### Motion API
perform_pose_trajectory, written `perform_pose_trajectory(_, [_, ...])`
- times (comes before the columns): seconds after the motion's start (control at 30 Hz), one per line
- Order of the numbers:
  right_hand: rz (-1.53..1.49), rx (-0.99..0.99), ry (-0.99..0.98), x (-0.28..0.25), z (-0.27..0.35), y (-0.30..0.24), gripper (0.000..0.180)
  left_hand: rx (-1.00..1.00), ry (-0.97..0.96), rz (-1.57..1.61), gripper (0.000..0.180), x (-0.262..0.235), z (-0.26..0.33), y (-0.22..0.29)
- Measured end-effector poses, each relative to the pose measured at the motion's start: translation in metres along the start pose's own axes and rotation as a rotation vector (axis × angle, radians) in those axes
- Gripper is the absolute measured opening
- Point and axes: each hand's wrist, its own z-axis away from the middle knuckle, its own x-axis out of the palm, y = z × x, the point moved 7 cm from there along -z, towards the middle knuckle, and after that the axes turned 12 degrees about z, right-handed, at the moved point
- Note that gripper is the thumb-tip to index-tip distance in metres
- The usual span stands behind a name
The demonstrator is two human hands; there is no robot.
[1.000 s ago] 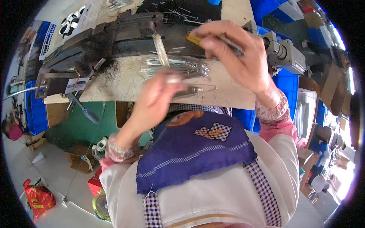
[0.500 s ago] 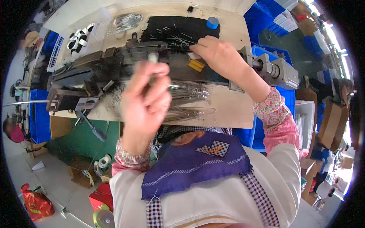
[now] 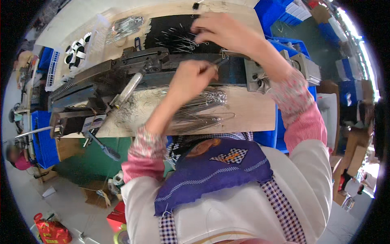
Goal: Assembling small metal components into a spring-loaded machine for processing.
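Observation:
My left hand (image 3: 191, 79) is over the long dark metal machine (image 3: 152, 79), its fingers closed near a small metal part. What they pinch, if anything, is too small to make out. Farther back, my right hand (image 3: 227, 33) hovers over a black mat (image 3: 164, 25) with thumb and fingers apart. Thin looped wire pieces (image 3: 178, 44) lie scattered on that mat beside its fingertips. Bundles of bent silver wire (image 3: 203, 99) rest on the bench in front of the machine. A silver lever handle (image 3: 130, 86) slants up left of my left hand.
Black-and-white rolls (image 3: 76, 53) sit in a clear plastic crate (image 3: 95, 34) at the far left. Wire pieces in a clear bag (image 3: 126, 27) lie behind the machine. A metal clamp block (image 3: 260, 77) is at its right end. Blue bins (image 3: 280, 16) stand beyond the bench's right edge.
My left hand has moved right, from the machine's middle toward its right part. My right hand has left the machine and moved back over the mat. The blue round cap is no longer visible.

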Motion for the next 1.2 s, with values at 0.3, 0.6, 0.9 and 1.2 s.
perform_pose_trajectory(0.3, [-0.122, -0.149, -0.03, 0.007, 0.026, -0.026, 0.017, 0.368, 0.206, -0.979, 0.012, -0.03, 0.007, 0.047])
perform_pose_trajectory(0.6, [-0.289, 0.021, 0.152, 0.029, -0.002, -0.033, 0.017, 0.11, 0.741, 0.273, 0.032, -0.047, 0.098, -0.005])
perform_pose_trajectory(0.9, [-0.205, 0.058, -0.008, 0.047, -0.012, -0.034, 0.017, -0.24, 0.357, 0.991, 0.033, -0.026, 0.067, 0.0])
perform_pose_trajectory(1.2, [0.028, 0.04, 0.126, 0.011, 0.05, -0.099, 0.017, -0.35, 0.688, 0.514, 0.036, -0.092, 0.157, -0.122])
